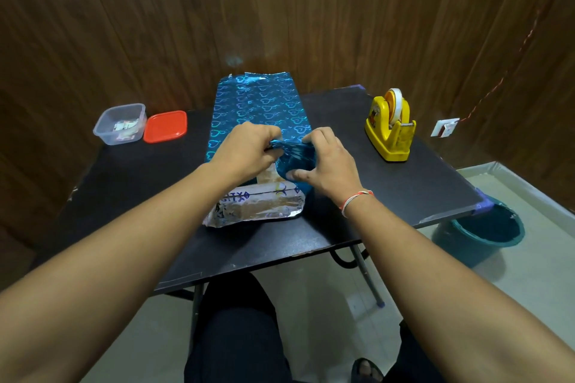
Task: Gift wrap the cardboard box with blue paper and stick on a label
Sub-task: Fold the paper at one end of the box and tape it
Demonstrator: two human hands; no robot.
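One clear plastic tub [119, 124] at left-centre of the frame, lid off, small paper bits inside, probably labels, too small to read. One red lid [165, 126] just beside it on the right, flat on the table. One black table [389, 183] fills mid-frame.

One sheet of blue paper [259, 104], heart print, runs from frame centre up toward the wall, far edge curling up past the table's back edge. One cardboard box [267, 176], only a small brown strip shows below the hands; the rest is hidden under paper and hands. Near flap of the paper lies silver side up at centre, below the hands, some print showing through.

Two hands, both at frame centre over the near end of the box. Left hand [245, 149] has fingers curled, pinching a gathered fold of the blue paper. Right hand [325, 162] grips the same bunched fold from the other side, thumb under, fingers over. One red-white thread band on the right wrist. Hands block the box end, so fold shape can't be told.

One yellow tape dispenser [390, 127] right of centre, one roll in it, well apart from the hands. One teal bucket [485, 232] on the floor at right, partly behind the table corner. One wall socket [445, 127] at far right.
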